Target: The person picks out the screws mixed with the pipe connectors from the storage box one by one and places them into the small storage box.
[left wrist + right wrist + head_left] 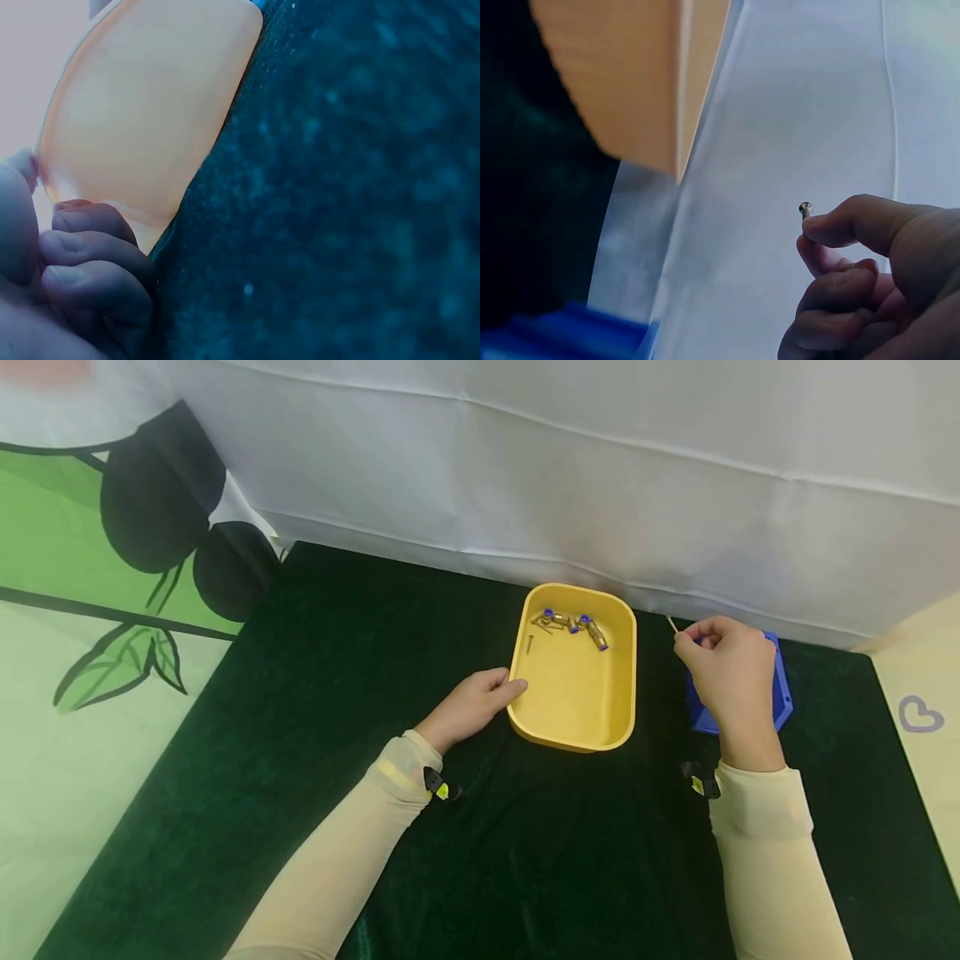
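My left hand grips the near left side of a yellow plastic bin, thumb over the rim and fingers curled against the outer wall. In the left wrist view those fingers bend against the bin's side. Inside, toward the far end, lie several brass pneumatic fittings with blue ends and several thin screws. My right hand pinches a small screw between thumb and index finger, its head sticking out. It is raised above a blue parts bin, which it partly hides.
A dark green velvet cloth covers the table. White fabric hangs right behind the two bins. A printed curtain with leaf shapes borders the left side, and a pale panel with a heart the right.
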A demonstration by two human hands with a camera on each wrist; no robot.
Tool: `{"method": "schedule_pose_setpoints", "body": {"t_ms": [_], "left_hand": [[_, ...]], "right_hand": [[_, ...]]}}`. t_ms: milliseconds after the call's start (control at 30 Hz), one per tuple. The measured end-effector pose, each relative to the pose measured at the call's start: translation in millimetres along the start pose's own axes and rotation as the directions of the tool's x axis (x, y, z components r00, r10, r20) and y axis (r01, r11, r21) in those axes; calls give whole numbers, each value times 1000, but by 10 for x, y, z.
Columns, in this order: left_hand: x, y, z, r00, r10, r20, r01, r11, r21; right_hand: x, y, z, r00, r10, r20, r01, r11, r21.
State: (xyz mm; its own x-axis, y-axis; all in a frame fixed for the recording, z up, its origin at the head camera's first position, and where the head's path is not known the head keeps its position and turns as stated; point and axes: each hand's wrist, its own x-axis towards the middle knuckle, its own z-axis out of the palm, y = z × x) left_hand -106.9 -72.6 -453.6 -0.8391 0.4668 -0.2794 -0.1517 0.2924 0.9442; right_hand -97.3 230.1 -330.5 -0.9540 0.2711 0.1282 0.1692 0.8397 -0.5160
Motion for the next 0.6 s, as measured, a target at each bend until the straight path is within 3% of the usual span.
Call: {"method": "schedule_pose_setpoints", "body": {"t_ms": [300, 600], "left_hand": [[11, -20, -17, 1000, 17, -1, -17, 1000, 2], [-17, 7, -25, 1000, 15, 4, -15, 1000, -4]], "right_hand": [[-68, 349, -169, 995, 98, -14, -98, 995, -27], [-133, 664, -325, 969, 243, -34, -244, 968, -52]]}}
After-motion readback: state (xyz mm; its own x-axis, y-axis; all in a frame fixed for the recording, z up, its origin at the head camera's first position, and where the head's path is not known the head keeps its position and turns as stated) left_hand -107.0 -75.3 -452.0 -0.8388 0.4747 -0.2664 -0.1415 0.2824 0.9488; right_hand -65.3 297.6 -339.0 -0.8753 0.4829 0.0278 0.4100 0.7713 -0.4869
